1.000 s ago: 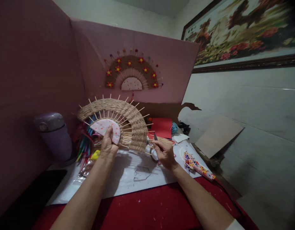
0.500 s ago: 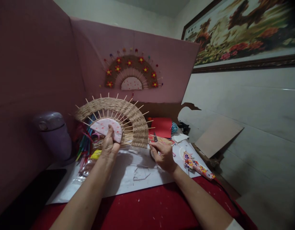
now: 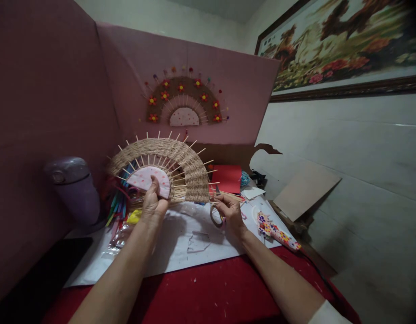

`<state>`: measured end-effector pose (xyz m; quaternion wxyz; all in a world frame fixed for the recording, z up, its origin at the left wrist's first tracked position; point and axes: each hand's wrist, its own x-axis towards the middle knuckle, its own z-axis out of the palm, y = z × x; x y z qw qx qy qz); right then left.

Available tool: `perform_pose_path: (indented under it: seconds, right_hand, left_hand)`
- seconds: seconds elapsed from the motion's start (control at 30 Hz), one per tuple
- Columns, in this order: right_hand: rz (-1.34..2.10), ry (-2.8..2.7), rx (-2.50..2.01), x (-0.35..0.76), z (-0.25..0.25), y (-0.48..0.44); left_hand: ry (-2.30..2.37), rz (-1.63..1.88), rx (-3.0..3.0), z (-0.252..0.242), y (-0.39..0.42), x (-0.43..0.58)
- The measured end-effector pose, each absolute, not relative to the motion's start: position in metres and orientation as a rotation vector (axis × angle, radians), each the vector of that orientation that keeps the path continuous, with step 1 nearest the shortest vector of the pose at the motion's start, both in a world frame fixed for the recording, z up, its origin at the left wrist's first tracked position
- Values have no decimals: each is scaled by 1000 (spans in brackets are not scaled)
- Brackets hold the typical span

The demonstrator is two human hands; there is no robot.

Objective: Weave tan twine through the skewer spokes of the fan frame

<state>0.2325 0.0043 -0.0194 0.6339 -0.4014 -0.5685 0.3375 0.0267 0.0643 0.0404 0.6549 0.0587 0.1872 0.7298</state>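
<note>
My left hand grips a half-round woven fan by its pale polka-dot centre, thumb on the front and fingers behind. Thin wooden sticks fan out through a wide band of tan twine and poke past its outer rim. At the fan's lower right corner, my right hand is closed in a pinch around the tip of the lowest stick. The fingertips partly hide that tip. Just below and left of them, a roll of tape rests on the white sheet.
A finished fan with red flowers hangs on the pink board behind. A purple bottle stands left, beside colourful pipe cleaners. Red paper, loose sticks and a flower-patterned glue gun lie to the right.
The held fan has turned slightly, its right end tipping up a little. My right hand has risen slightly with the corner, uncovering more of the tape roll.
</note>
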Motion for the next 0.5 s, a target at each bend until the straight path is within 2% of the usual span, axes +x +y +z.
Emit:
perform_pose_path:
  seconds: [0.17,0.5]
  right_hand:
    - [847,-1251,-896,230,-22,4]
    - [785,-1282,-971,224,-20,2]
  left_hand:
    - [419,1654,72,40,61,31]
    - [284,1572,112,41,59,34]
